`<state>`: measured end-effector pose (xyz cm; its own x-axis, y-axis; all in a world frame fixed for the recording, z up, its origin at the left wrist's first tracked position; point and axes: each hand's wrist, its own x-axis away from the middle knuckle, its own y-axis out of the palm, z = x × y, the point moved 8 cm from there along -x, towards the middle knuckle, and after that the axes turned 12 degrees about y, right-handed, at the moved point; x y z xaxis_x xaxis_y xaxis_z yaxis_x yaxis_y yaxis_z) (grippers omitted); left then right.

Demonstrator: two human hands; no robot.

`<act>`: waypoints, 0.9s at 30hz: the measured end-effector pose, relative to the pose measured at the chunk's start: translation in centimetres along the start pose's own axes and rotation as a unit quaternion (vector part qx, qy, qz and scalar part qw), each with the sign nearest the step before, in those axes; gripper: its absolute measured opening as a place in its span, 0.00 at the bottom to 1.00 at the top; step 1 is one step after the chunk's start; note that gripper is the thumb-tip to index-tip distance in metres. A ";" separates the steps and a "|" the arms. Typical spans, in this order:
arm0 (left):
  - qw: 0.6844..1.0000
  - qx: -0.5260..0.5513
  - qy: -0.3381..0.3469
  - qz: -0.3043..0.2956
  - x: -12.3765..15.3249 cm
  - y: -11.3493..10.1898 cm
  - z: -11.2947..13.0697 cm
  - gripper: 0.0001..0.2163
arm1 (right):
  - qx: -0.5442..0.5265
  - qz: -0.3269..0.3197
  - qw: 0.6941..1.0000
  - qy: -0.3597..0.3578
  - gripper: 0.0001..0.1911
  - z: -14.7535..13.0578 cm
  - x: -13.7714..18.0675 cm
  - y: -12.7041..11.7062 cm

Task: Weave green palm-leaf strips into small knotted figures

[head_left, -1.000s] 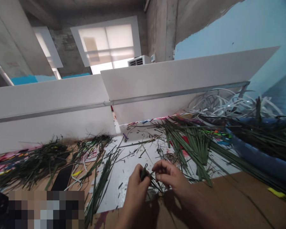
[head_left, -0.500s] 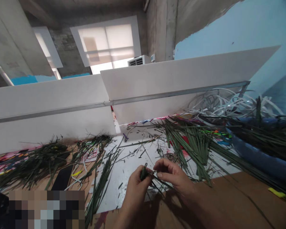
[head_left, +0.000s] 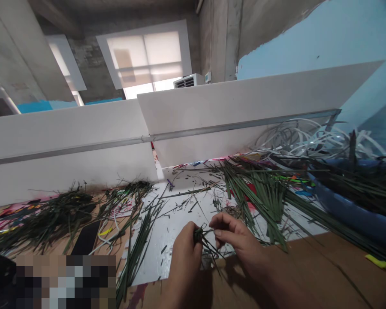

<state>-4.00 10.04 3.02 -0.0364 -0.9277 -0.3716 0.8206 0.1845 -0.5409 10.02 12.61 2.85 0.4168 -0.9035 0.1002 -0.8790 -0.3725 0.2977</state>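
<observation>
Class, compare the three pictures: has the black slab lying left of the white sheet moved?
No. The black slab keeps its place beside the left edge of the white sheet; the slight shift in the picture comes from the camera.

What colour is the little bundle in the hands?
The bundle is dark green; head view.

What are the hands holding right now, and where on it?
The left hand pinches a small bundle of thin dark green leaf strips near its top; the right hand pinches a loose strand of it alongside.
</observation>
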 end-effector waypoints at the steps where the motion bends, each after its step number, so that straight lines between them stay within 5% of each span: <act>1: 1.000 0.004 -0.004 -0.001 0.0 0.0 0.0 0.09 | -0.003 -0.001 1.000 0.001 0.07 0.1 0.0 0.0; 16: 0.999 0.035 -0.031 0.003 -0.3 0.1 -1.5 0.05 | -0.134 -0.052 0.989 0.042 0.10 0.4 0.4 1.0; 23: 0.998 0.022 -0.037 0.038 -0.4 -1.3 -1.5 0.05 | -0.124 -0.102 0.981 0.108 0.11 0.8 0.7 1.6; 27: 0.997 0.022 -0.043 0.056 -0.4 -1.7 -1.8 0.06 | -0.109 -0.100 0.986 0.078 0.12 0.1 0.8 1.3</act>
<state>-6.44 10.69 2.72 0.1046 -0.9269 -0.3603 0.8415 0.2756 -0.4647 9.20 11.38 3.22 0.6227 -0.7661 0.1591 -0.7117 -0.4700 0.5221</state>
